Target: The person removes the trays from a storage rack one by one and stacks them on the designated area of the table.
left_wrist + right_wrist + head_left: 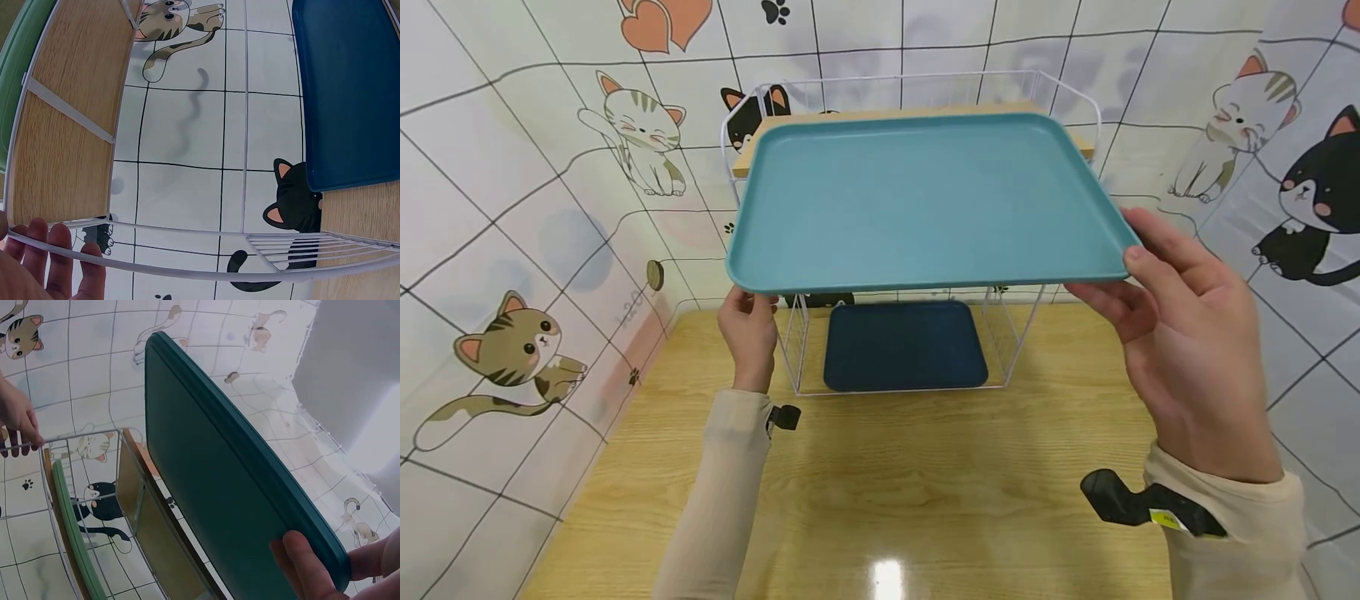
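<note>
Nearest the head camera comes the right sleeve, and beyond its cuff I see the right hand gripping the teal tray by its near right corner, thumb on the rim and fingers underneath. That tray is up over the white wire rack, face up, covering most of the top board from my overhead angle. Only the right wrist view gives me its underside, with a gap showing along much of the length between it and the board.

From the head, the left hand seems to meet the tray's near left corner (a trick of the angle). Both wrist views put it lower down, its fingers curled round an upright of the rack beside the middle board.

The wrist views also show me a pale green tray lying on that middle board, hidden from the head camera. Down at the bottom of the rack sits a dark blue tray, visible from the head and left wrist. Wood-grain worktop spreads out in front, and cat-printed wall covering surrounds it all.
</note>
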Available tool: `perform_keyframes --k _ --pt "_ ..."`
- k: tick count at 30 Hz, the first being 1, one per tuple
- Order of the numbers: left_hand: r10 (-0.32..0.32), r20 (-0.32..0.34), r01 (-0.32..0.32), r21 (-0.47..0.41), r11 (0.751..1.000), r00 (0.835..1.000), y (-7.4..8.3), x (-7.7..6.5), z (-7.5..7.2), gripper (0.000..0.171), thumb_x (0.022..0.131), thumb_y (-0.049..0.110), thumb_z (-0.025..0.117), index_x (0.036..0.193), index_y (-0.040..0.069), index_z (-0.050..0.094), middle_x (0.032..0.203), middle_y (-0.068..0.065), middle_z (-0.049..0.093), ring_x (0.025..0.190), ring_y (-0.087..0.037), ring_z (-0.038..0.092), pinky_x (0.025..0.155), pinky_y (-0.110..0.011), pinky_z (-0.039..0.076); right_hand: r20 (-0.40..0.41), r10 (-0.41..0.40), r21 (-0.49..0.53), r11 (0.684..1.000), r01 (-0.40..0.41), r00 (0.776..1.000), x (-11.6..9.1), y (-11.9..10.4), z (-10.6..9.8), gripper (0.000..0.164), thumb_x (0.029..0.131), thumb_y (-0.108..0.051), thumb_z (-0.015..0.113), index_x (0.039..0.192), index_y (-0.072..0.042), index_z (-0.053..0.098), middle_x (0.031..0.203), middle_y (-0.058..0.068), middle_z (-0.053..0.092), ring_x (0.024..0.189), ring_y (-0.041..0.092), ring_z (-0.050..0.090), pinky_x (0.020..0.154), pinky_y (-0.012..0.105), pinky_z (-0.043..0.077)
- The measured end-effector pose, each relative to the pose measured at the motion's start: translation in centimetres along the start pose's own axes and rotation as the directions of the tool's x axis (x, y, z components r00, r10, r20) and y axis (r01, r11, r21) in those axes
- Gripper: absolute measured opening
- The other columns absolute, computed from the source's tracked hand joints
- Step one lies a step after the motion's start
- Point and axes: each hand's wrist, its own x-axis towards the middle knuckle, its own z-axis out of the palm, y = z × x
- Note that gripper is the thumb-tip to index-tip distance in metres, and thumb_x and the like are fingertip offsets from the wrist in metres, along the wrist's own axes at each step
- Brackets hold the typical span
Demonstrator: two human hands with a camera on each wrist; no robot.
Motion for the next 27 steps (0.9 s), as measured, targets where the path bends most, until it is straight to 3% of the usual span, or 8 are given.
perform_keyframes --k 6,10,13,17,22,25,27 --pt "0.032 0.01 -0.031 -0.025 0.999 0.999 -0.1 -0.1 -0.1 0.009 0.102 0.012 0.063 0.1 0.007 0.071 0.074 0.012 0.061 0.068 -0.009 0.051 0.071 -0.03 0.047 0.01 -0.029 0.034 0.999 0.029 1.0 -1.2 0.0 -0.3 0.04 0.1 0.012 0.053 0.141 0.01 0.055 0.144 0.023 0.048 0.108 0.038 0.072 0.082 0.046 0.057" --pt "0.083 0.006 -0.083 -0.015 0.996 0.996 -0.2 -0.1 -0.3 0.018 0.099 0.014 0.069 0.114 0.005 0.073 0.083 0.013 0.066 0.075 -0.007 0.059 0.075 -0.029 0.049 0.021 -0.031 0.041 0.999 0.03 0.999 -1.9 0.1 -0.7 0.041 0.101 0.013 0.05 0.142 0.011 0.052 0.145 0.023 0.047 0.112 0.038 0.07 0.083 0.046 0.056" --pt "0.118 0.013 -0.115 -0.125 0.985 0.993 -0.3 -0.4 -0.4 0.041 0.091 0.003 0.076 0.131 0.005 0.066 0.105 0.009 0.071 0.097 -0.011 0.067 0.087 -0.031 0.056 0.021 -0.03 0.046 0.999 0.029 0.999 -2.4 0.2 -0.9 0.042 0.102 0.013 0.049 0.143 0.011 0.051 0.145 0.023 0.047 0.113 0.038 0.07 0.083 0.047 0.056" --pt "0.122 0.044 -0.102 -0.319 0.942 0.992 -0.5 -1.0 -0.6 0.063 0.083 -0.013 0.074 0.141 0.006 0.056 0.125 0.0 0.065 0.114 -0.02 0.065 0.098 -0.038 0.056 0.024 -0.015 0.046 0.999 0.013 1.0 -2.9 0.4 -1.3 0.043 0.102 0.013 0.048 0.145 0.009 0.05 0.147 0.022 0.045 0.114 0.038 0.069 0.084 0.047 0.056" --pt "0.056 0.036 -0.039 -0.369 0.929 0.998 -0.8 -1.7 -0.8 0.049 0.094 -0.013 0.06 0.136 0.01 0.052 0.118 0.008 0.062 0.108 -0.01 0.063 0.094 -0.03 0.056 0.031 -0.003 0.043 0.999 0.002 1.0 -3.7 0.7 -1.6 0.044 0.102 0.012 0.048 0.146 0.008 0.049 0.148 0.022 0.044 0.117 0.037 0.068 0.084 0.046 0.056" --pt "0.088 0.043 -0.063 -0.401 0.914 0.995 -0.6 -1.5 -0.6 0.037 0.1 -0.01 0.054 0.131 0.011 0.058 0.115 0.008 0.067 0.107 -0.01 0.066 0.096 -0.03 0.056 0.046 -0.018 0.06 0.998 0.015 0.999 -4.1 1.0 -1.8 0.045 0.102 0.015 0.046 0.147 0.011 0.046 0.148 0.024 0.047 0.116 0.037 0.068 0.084 0.047 0.055" --pt "0.146 0.066 -0.103 -0.438 0.893 0.987 -0.3 -1.1 -0.5 0.03 0.103 -0.004 0.054 0.129 0.008 0.064 0.115 0.003 0.072 0.109 -0.015 0.068 0.098 -0.034 0.056 0.052 -0.023 0.068 0.997 0.02 0.998 -4.3 1.2 -2.0 0.045 0.102 0.016 0.044 0.147 0.012 0.045 0.148 0.024 0.048 0.114 0.037 0.069 0.084 0.047 0.054"
